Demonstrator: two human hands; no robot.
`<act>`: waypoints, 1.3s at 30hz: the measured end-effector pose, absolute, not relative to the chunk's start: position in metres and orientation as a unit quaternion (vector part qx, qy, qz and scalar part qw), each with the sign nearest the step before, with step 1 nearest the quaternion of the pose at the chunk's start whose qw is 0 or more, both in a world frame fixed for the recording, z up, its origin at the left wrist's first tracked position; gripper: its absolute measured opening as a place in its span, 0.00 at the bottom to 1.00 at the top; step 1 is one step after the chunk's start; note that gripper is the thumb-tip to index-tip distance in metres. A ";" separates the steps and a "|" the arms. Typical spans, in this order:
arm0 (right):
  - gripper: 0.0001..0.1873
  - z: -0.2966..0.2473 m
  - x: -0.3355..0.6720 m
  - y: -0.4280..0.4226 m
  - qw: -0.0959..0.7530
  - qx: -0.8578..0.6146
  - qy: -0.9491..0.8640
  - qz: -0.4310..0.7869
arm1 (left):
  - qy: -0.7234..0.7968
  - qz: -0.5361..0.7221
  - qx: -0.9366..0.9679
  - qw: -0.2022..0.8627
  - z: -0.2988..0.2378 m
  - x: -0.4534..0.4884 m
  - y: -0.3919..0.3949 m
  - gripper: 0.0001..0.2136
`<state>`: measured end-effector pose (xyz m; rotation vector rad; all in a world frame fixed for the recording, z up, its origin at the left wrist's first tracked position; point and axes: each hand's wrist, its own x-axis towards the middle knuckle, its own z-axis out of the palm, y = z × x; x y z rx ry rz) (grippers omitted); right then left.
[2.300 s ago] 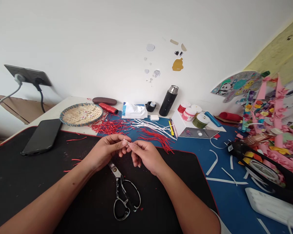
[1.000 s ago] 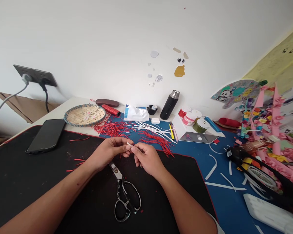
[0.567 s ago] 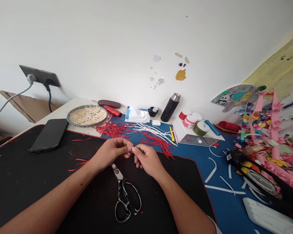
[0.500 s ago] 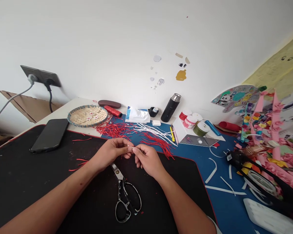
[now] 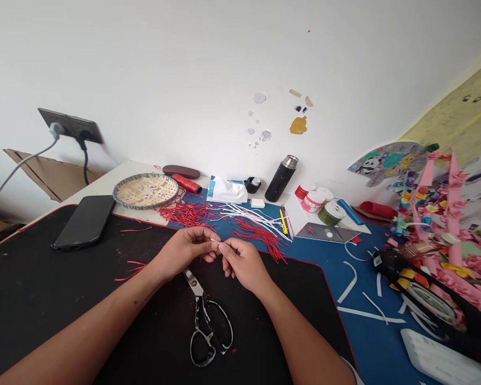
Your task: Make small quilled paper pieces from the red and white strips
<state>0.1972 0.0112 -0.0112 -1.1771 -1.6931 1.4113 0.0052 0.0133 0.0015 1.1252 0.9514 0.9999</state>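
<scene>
Work status: handling of the small white piece [image 5: 214, 240] appears to be in progress, as both hands are on it; its finished form cannot be determined. Cutting of stock appears done at least in part: red cords [image 5: 186, 215] and white strips [image 5: 256, 215] lie in loose bundles on the desk [image 5: 328, 258], beyond the hands. These bundles appear to be material left to use; the quantity required cannot be told. The shallow basket [image 5: 119, 201] contains small white and reddish items, too small to identify as completed parts.

Hand status: the left hand [image 5: 193, 250] is pinched, thumb and index finger together on the white piece. The right hand [image 5: 240, 262] is likewise closed, thumb and index finger on the opposite end; the exact contact is partly hidden. The piece is held above the black mat [image 5: 144, 331]. The scissors [image 5: 199, 299] lie on the mat below, ungripped.
</scene>
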 end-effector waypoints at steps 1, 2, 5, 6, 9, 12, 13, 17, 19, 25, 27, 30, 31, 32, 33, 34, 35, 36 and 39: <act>0.21 -0.011 0.197 0.011 0.317 -0.446 -0.643 0.535 | 0.415 0.437 0.494 0.627 0.001 0.005 0.013 0.14; 0.21 -0.011 0.197 0.011 0.317 -0.445 -0.643 0.536 | 0.414 0.437 0.496 0.626 0.001 0.005 0.014 0.14; 0.22 -0.012 0.197 0.012 0.318 -0.445 -0.641 0.538 | 0.413 0.440 0.493 0.627 0.000 0.005 0.014 0.15; 0.22 -0.013 0.197 0.012 0.318 -0.445 -0.641 0.539 | 0.413 0.440 0.492 0.627 -0.001 0.005 0.014 0.15; 0.21 -0.013 0.197 0.012 0.319 -0.443 -0.639 0.542 | 0.417 0.444 0.492 0.622 -0.001 0.005 0.014 0.16; 0.22 -0.013 0.196 0.012 0.325 -0.439 -0.633 0.548 | 0.421 0.449 0.495 0.614 0.000 0.005 0.014 0.16; 0.22 -0.012 0.196 0.012 0.328 -0.438 -0.629 0.551 | 0.420 0.450 0.495 0.614 0.000 0.005 0.014 0.16; 0.23 -0.010 0.196 0.012 0.336 -0.438 -0.609 0.570 | 0.411 0.455 0.495 0.616 0.001 0.005 0.013 0.16; 0.24 -0.010 0.197 0.013 0.341 -0.436 -0.602 0.576 | 0.407 0.460 0.497 0.613 0.000 0.005 0.014 0.15; 0.24 -0.014 0.197 0.014 0.356 -0.432 -0.586 0.586 | 0.410 0.470 0.514 0.589 -0.001 0.005 0.013 0.16; 0.23 -0.014 0.196 0.014 0.359 -0.434 -0.585 0.583 | 0.414 0.469 0.514 0.587 0.000 0.006 0.013 0.16; 0.20 -0.011 0.196 0.013 0.364 -0.444 -0.591 0.568 | 0.418 0.463 0.506 0.595 0.002 0.007 0.012 0.17; 0.19 -0.010 0.196 0.013 0.366 -0.447 -0.596 0.557 | 0.419 0.462 0.502 0.599 0.002 0.007 0.012 0.17; 0.18 -0.009 0.197 0.013 0.368 -0.451 -0.604 0.545 | 0.421 0.461 0.497 0.603 0.002 0.007 0.012 0.18; 0.17 -0.008 0.197 0.012 0.369 -0.454 -0.612 0.532 | 0.424 0.462 0.491 0.604 0.002 0.006 0.012 0.18; 0.15 -0.007 0.197 0.012 0.372 -0.456 -0.621 0.518 | 0.427 0.463 0.487 0.606 0.002 0.006 0.013 0.19; 0.14 -0.007 0.198 0.011 0.374 -0.457 -0.630 0.504 | 0.430 0.463 0.484 0.606 0.001 0.005 0.013 0.19; 0.14 -0.006 0.198 0.011 0.375 -0.458 -0.640 0.490 | 0.433 0.461 0.483 0.605 0.001 0.004 0.014 0.19; 0.13 -0.005 0.199 0.009 0.378 -0.460 -0.670 0.444 | 0.445 0.440 0.490 0.607 0.000 0.000 0.016 0.20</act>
